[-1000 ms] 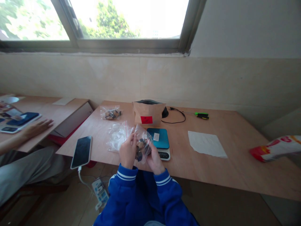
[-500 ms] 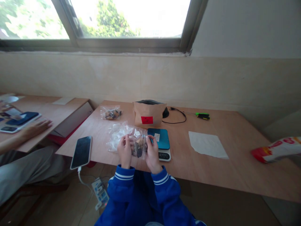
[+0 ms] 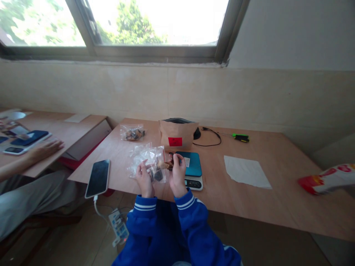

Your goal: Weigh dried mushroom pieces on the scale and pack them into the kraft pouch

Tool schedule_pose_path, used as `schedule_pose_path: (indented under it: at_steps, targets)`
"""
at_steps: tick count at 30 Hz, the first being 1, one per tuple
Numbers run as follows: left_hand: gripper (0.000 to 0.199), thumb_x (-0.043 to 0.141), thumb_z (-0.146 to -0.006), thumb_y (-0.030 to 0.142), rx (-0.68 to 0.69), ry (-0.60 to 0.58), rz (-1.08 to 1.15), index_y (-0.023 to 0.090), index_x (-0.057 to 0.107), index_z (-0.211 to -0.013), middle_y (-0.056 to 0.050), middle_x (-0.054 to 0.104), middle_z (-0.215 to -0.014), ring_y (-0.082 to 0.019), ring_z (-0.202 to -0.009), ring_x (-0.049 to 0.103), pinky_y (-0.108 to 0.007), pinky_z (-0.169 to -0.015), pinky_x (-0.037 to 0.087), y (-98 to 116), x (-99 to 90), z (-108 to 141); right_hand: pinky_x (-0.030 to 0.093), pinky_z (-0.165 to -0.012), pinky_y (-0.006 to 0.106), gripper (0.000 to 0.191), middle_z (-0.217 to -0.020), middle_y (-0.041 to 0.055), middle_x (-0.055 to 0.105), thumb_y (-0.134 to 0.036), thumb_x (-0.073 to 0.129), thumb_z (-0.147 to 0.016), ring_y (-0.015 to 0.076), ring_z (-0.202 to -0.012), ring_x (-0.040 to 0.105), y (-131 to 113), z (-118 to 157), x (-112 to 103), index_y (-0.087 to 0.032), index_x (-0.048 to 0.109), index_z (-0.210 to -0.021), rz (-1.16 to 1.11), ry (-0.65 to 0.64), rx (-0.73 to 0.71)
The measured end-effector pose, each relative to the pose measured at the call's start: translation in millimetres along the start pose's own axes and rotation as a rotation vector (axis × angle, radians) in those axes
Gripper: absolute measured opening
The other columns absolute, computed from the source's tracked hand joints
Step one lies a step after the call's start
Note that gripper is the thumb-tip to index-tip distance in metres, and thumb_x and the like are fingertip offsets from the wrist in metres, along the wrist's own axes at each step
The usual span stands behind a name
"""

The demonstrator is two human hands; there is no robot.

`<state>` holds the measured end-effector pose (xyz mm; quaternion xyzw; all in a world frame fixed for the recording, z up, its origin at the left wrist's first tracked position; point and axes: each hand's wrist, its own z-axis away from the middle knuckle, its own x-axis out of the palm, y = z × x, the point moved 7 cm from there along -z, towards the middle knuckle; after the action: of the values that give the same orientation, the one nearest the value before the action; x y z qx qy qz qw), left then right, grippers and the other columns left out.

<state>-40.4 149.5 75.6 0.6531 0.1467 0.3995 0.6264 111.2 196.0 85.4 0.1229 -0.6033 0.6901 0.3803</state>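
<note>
My left hand [image 3: 144, 180] is closed on the left side of a clear zip bag [image 3: 159, 176], which has dark and tan dried-looking pieces inside. At the bag's right edge, my right hand [image 3: 178, 174] pinches a small brown piece [image 3: 171, 158]; its exact kind is too small to make out. More clear plastic bags [image 3: 138, 155] lie behind my left hand. Just beyond my right hand is a kitchen scale [image 3: 195, 169] with a teal top and a white label. A brown paper pouch [image 3: 177, 133] with a red label stands open behind the hands.
Another filled zip bag [image 3: 132, 133] lies at the back left. A phone [image 3: 98, 178] on a charging cable overhangs the front edge. To the right are a screwdriver [image 3: 240, 138], white paper [image 3: 246, 171] and a red-and-white package [image 3: 325, 180]. Another person's hand [image 3: 47, 150] rests on the left table.
My right hand has come off the bag's right edge and now pinches a brown piece there. The bag, in my left hand, has tilted and shifted slightly left.
</note>
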Motion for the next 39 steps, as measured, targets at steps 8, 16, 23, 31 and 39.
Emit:
schedule_pose_path:
  at_steps: [8, 16, 23, 31, 39]
  targets:
    - [0.045, 0.06, -0.076, 0.051, -0.025, 0.038, 0.026, 0.013, 0.063, -0.102, -0.001, 0.065, -0.067, -0.011, -0.051, 0.061, -0.021, -0.051, 0.047, -9.6, -9.2, -2.9, 0.048, -0.055, 0.019, 0.014, -0.067, -0.0051, 0.064, -0.03, 0.067, -0.073, 0.0068, -0.054, 0.055, 11.8, -7.1, -4.6, -0.019, 0.058, -0.077, -0.188, -0.001, 0.221]
    - [0.041, 0.053, -0.082, 0.046, -0.001, 0.056, -0.018, 0.012, 0.062, -0.103, -0.005, 0.068, -0.072, -0.011, -0.051, 0.06, -0.022, -0.05, 0.046, -16.0, -19.4, -30.5, 0.045, -0.045, 0.014, 0.006, -0.066, -0.0042, 0.064, -0.019, 0.065, -0.077, 0.0037, -0.048, 0.051, -0.4, -5.3, -0.1, -0.018, 0.061, -0.072, -0.39, -0.015, 0.379]
    - [0.032, 0.046, -0.087, 0.036, 0.162, 0.078, -0.454, 0.015, 0.057, -0.108, -0.008, 0.069, -0.081, -0.017, -0.067, 0.064, -0.029, -0.065, 0.05, 13.1, -40.3, -69.1, 0.048, -0.048, 0.013, 0.009, -0.073, -0.0034, 0.063, -0.021, 0.071, -0.075, 0.0031, -0.054, 0.052, -49.7, 8.1, -18.6, -0.018, 0.063, -0.076, -0.432, -0.141, 0.297]
    - [0.044, 0.046, -0.082, 0.019, 0.607, 0.201, -0.972, 0.008, 0.052, -0.124, -0.024, 0.053, -0.126, -0.036, -0.121, 0.048, -0.06, -0.104, 0.028, 65.1, -7.6, -34.3, 0.052, -0.048, 0.017, 0.012, -0.073, -0.0016, 0.062, -0.029, 0.072, -0.076, 0.0058, -0.055, 0.051, -78.6, 10.9, -49.6, -0.019, 0.065, -0.079, -0.285, -0.142, 0.194]
    - [0.053, 0.035, -0.087, 0.01, 1.037, -0.556, -0.699, 0.02, 0.038, -0.139, -0.011, 0.044, -0.143, -0.021, -0.13, 0.045, -0.037, -0.105, 0.042, 96.2, 134.9, 30.7, 0.04, -0.044, 0.015, 0.021, -0.074, -0.0037, 0.06, -0.028, 0.074, -0.071, 0.0049, -0.054, 0.046, -115.7, 7.9, 1.9, -0.021, 0.059, -0.083, -0.122, -0.483, 0.137]
